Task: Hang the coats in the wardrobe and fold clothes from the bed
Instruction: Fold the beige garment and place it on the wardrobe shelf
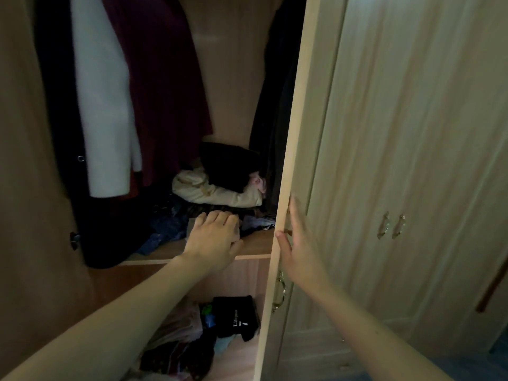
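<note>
I look into an open wardrobe. A white coat (pixel 105 111), a maroon coat (pixel 165 86) and a black coat (pixel 59 111) hang at the left; a dark garment (pixel 275 114) hangs at the right. My left hand (pixel 214 240) lies palm down on a small folded pale garment (pixel 192 225) on the wardrobe shelf (pixel 255 243). My right hand (pixel 295 243) holds the edge of the open wardrobe door (pixel 288 166), thumb inside, fingers on the outer face. The bed is not in view.
Behind my left hand sits a heap of clothes with a cream garment (pixel 214 192) and a black one (pixel 228 163) on top. The lower shelf holds a black printed item (pixel 236 316) and mixed clothes. Shut wardrobe doors with handles (pixel 390 225) stand at the right.
</note>
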Tool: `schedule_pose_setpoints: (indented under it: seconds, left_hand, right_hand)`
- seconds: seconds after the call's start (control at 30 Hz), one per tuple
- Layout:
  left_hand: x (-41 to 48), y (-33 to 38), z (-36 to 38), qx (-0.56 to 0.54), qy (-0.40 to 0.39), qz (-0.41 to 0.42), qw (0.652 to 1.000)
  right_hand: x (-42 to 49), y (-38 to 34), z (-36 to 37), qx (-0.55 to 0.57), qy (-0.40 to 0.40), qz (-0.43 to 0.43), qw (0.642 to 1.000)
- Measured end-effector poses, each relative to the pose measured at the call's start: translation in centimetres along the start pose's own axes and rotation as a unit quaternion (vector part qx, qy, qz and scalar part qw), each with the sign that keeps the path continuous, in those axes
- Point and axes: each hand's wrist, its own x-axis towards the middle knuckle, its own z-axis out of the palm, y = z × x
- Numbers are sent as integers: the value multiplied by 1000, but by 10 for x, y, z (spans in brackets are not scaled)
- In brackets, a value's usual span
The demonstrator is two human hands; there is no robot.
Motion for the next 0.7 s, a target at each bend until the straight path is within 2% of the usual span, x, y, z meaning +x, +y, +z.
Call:
schedule_pose_setpoints:
  seconds: [0.2, 0.47, 0.7]
  left_hand:
    - [-10, -67, 0, -11, -6, -19, 1000]
    - [-12, -122, 12, -68, -17, -53, 996]
    - [6, -147, 33, -71, -16, -55, 996]
  right_hand:
    - [28, -32, 55, -12, 8, 30, 999]
    - [53, -32, 112, -49, -87, 42, 994]
    - [83, -23, 141, -101, -123, 27, 987]
